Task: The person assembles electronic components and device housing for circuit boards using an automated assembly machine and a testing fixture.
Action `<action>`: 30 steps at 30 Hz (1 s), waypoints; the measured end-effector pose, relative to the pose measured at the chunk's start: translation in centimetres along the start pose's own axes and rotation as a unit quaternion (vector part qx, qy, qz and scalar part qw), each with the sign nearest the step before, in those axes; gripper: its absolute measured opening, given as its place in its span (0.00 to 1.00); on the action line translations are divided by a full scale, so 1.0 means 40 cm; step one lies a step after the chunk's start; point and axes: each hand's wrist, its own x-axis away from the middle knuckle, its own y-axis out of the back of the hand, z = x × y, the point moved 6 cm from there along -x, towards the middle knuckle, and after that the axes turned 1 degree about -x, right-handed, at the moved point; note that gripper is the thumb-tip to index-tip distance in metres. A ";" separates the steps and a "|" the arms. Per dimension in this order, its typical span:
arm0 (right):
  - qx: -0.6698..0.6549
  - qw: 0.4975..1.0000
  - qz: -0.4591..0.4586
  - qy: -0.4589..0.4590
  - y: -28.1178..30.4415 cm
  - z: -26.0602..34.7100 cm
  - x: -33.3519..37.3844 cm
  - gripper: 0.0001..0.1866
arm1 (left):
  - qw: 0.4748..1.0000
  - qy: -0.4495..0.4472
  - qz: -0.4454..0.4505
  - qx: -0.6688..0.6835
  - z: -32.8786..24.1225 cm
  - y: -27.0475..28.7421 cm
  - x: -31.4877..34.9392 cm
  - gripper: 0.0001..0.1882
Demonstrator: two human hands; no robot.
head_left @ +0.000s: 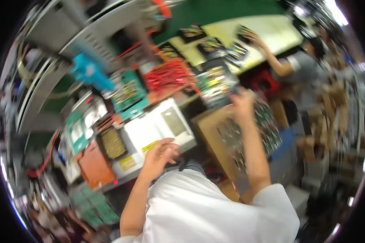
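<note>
My left hand (162,156) hovers by the near edge of a white machine (144,129) with a grey window panel. Its fingers are loosely bent and apart, and I see nothing in them. My right arm stretches forward over a cardboard tray (215,131) with rows of small green-and-red parts (265,129). My right hand (244,103) is at the tray's far end, close to a dark tray of yellow and green pieces (217,83). Motion smears its fingers, so whether they hold anything is hidden.
An orange bin of red parts (170,77) and a green fixture (129,95) stand beyond the machine. To the left are a box of brass-coloured pieces (112,142) and an orange tray (94,166). Far right, a co-worker (300,67) reaches over a pale bench (271,34).
</note>
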 end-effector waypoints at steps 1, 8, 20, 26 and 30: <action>-0.338 0.914 -0.096 -0.205 0.008 -0.078 -0.073 0.14 | 1.000 0.004 -0.007 0.004 0.017 0.006 0.024 0.22; 0.395 0.913 -0.074 -0.070 0.068 -0.712 -0.547 0.25 | 0.989 -0.023 -0.143 0.006 0.026 0.078 0.127 0.20; 0.262 0.959 -0.090 -0.065 0.043 -0.663 -0.588 0.20 | 0.659 -0.160 -0.697 -0.232 0.077 0.625 0.502 0.11; 0.013 0.970 -0.132 -0.203 0.278 -0.854 -0.380 0.14 | 0.476 -0.055 -0.789 -0.385 0.132 0.919 0.615 0.12; 0.090 0.963 -0.149 -0.204 0.526 -0.800 -0.186 0.12 | 0.403 0.037 -0.785 -0.469 0.132 0.993 0.595 0.23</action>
